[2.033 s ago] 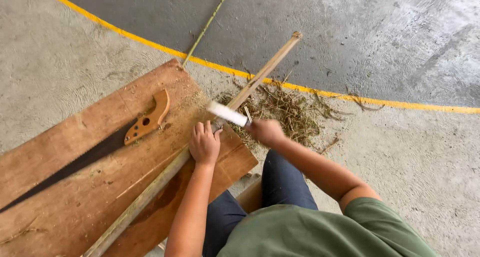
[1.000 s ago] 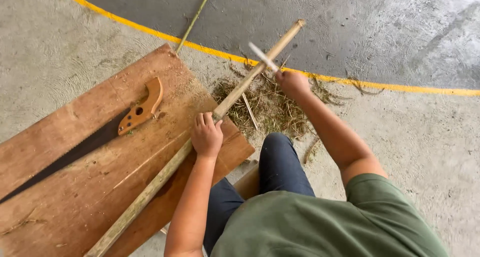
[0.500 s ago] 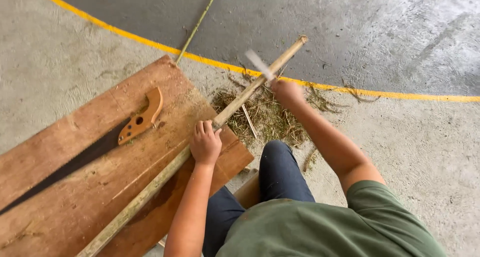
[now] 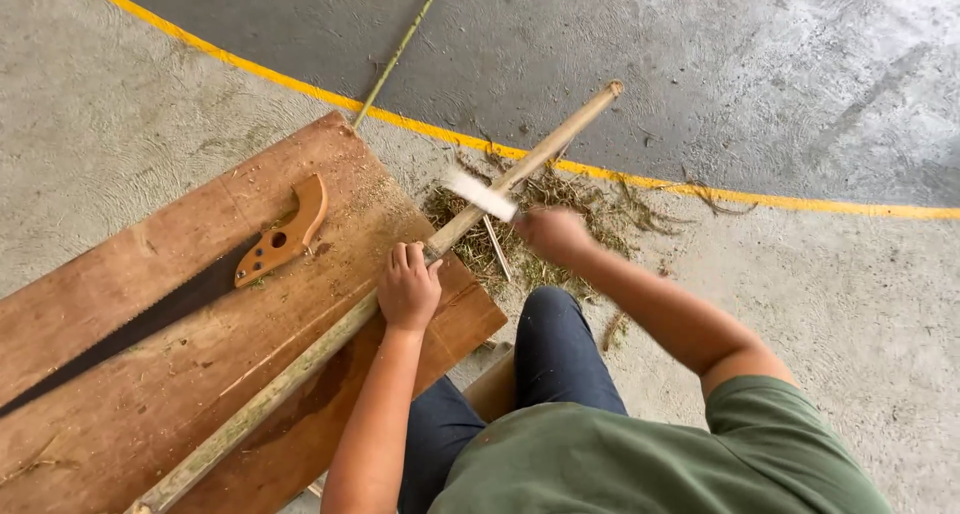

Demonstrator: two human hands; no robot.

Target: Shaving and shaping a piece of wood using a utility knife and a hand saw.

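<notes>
The left hand (image 4: 408, 289) is closed over a long pole (image 4: 330, 342), pressing it down where the pole leaves the corner of a wooden board (image 4: 150, 394). The right hand (image 4: 553, 234) is wrapped around the handle of a blade (image 4: 480, 195), which is blurred; the pale blade lies across the pole just past the board's corner, touching or nearly touching it, which of the two cannot be told.

The pole runs diagonally from the lower left, along the board's near edge, out over the floor to its far end near a yellow line (image 4: 700, 186). The stretch beyond the left hand looks pale and stripped; the part on the board is greener and rougher.

Under the free end of the pole lies a heap of shavings (image 4: 560, 204) on the concrete floor (image 4: 860, 304), spreading toward the line. A thin splinter sits in the heap just beside the blade.

On the board, well apart from the left hand, a saw (image 4: 200, 284) lies flat, its wooden handle toward the far edge and its dark blade running to the left. A thin green stalk (image 4: 400, 49) lies on the floor beyond the board's far corner, crossing the line.

The person's knee (image 4: 555, 344) is just below the hands; floor to the right is open.
</notes>
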